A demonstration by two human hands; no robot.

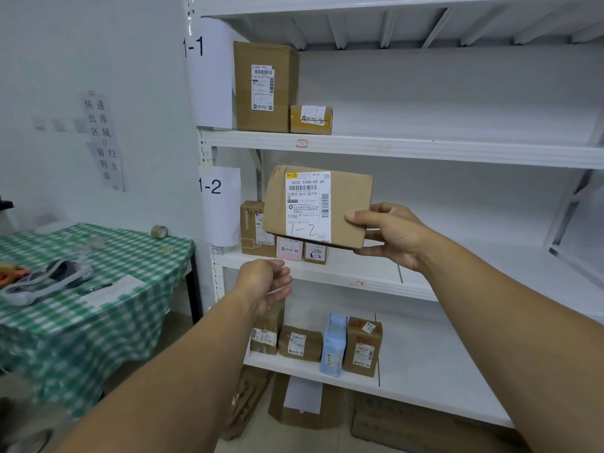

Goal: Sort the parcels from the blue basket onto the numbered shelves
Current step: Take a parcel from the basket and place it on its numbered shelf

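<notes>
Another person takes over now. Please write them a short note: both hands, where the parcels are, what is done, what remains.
Right hand grips a brown parcel by its right edge, in the air in front of shelf 1-2; its label is hand-marked 1-2.
Left hand is loosely curled, holding nothing.
Done: two boxes on shelf 1-1, three small parcels at the left of shelf 1-2, four parcels on the shelf below.
Left: set the held parcel on shelf 1-2, probably beside those three. The blue basket is out of view; remaining count unknown.
</notes>
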